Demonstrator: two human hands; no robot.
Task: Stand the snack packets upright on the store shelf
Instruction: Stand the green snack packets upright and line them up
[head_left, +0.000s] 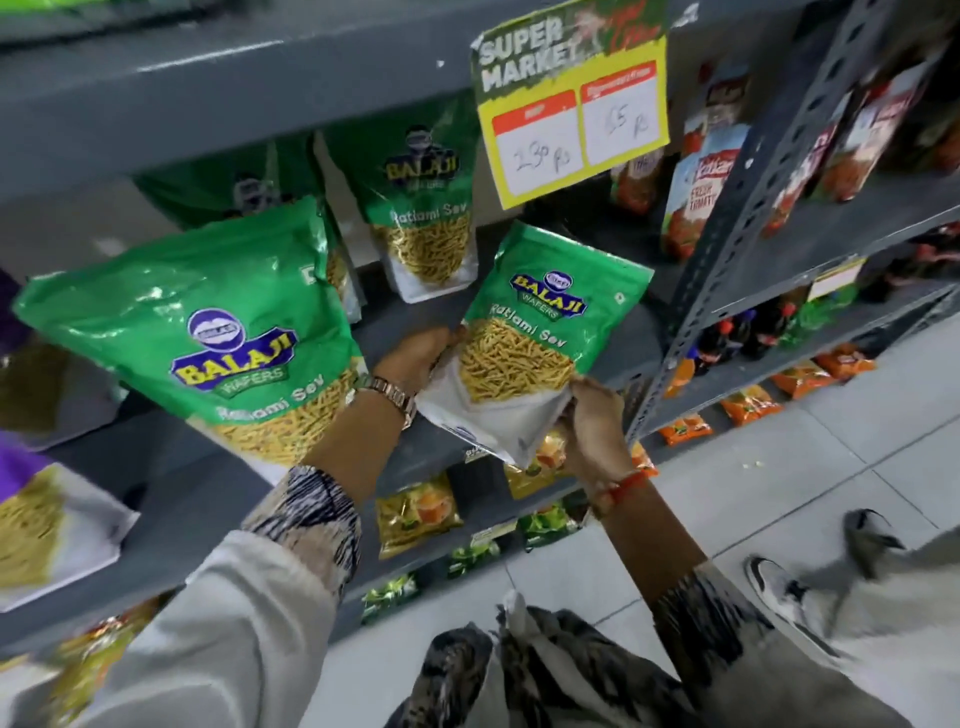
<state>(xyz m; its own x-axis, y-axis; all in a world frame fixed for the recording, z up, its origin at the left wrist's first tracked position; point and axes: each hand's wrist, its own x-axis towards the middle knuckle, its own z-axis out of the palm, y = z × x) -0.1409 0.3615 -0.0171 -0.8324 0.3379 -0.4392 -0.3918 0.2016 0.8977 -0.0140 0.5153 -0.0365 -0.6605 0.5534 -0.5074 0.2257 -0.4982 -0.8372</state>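
Observation:
A green and white Ratlami Sev snack packet (524, 338) is held tilted at the front edge of the grey shelf (395, 322). My left hand (415, 356) grips its left side and my right hand (592, 421) grips its lower right corner. A larger-looking packet of the same kind (218, 332) leans forward at the shelf front on the left. Another packet (423, 218) stands upright deeper on the shelf, with one more partly hidden behind the leaning packet.
A yellow price sign (571, 109) hangs from the shelf above. A perforated grey upright (727, 260) bounds the bay on the right, with red sauce pouches (696, 192) beyond. Lower shelves hold yellow and orange packets (415, 512). Purple and white packets (47, 519) lie at left.

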